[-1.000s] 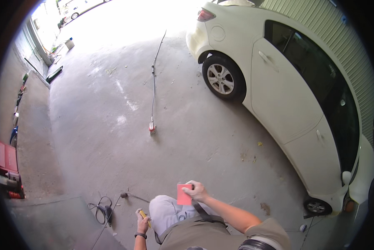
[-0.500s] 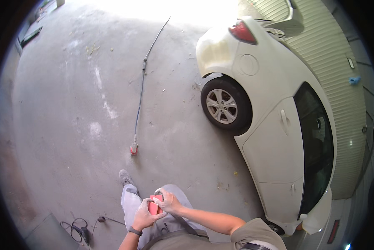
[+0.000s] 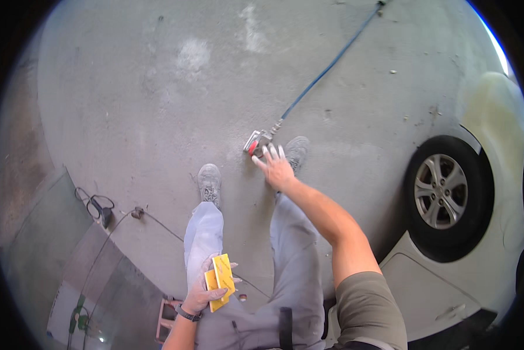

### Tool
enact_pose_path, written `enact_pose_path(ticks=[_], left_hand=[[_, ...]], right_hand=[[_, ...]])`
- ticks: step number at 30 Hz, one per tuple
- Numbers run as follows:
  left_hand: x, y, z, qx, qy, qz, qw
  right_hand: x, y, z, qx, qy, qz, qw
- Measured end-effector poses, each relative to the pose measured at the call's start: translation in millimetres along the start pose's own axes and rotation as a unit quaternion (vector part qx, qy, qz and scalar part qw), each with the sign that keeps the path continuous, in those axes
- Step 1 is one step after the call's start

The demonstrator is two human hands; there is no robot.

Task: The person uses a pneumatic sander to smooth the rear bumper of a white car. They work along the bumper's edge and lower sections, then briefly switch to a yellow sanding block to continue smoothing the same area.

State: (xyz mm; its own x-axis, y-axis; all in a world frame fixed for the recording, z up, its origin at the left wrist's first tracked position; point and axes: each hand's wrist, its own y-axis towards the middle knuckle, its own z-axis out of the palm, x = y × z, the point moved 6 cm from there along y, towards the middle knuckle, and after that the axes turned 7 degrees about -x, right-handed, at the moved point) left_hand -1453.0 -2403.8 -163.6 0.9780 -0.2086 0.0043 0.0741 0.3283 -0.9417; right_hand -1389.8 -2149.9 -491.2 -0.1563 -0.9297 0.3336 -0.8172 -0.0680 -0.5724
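Observation:
In my left hand, two flat, rectangular yellow pads overlap, fingers behind them and thumb across the front. That hand is over my left thigh, with dust on its fingers. My right hand stretches forward and down, fingers spread and whitish with dust. Just beyond its fingertips, an air sander with a red part and grey body sits on the concrete floor. I cannot tell whether the fingertips touch it. From the sander's far end a blue hose runs up to the right.
A pale car with its rear wheel stands to the right. My shoes flank the sander's near side. At lower left are a dark corded tool, a cable across the floor, grey panels and a pinkish frame.
My right hand has left the pads and reached forward to the sander. The pads, which showed red faces in both hands, now show yellow in my left. The view has tilted downward.

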Motion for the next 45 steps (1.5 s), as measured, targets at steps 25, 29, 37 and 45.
enact_pose_path(ticks=[25, 29, 37, 45], left_hand=[[-295.5, -52.8, 652.6, 0.238, 0.364, 0.49, 0.755], [-332.9, -90.3, 788.7, 0.301, 0.44, 0.539, 0.652], [-395.5, -108.4, 974.5, 0.399, 0.531, 0.456, 0.593], [-395.2, -89.8, 1089.8, 0.421, 0.605, 0.372, 0.564]], right_hand=[[-303.1, -325.0, -643.2, -0.416, 0.797, 0.066, 0.433], [-339.2, -377.4, -735.9, -0.509, 0.734, 0.086, 0.441], [-406.6, -400.3, -825.1, -0.607, 0.755, 0.077, 0.235], [-474.9, -419.0, -848.9, -0.679, 0.712, 0.079, 0.158]])
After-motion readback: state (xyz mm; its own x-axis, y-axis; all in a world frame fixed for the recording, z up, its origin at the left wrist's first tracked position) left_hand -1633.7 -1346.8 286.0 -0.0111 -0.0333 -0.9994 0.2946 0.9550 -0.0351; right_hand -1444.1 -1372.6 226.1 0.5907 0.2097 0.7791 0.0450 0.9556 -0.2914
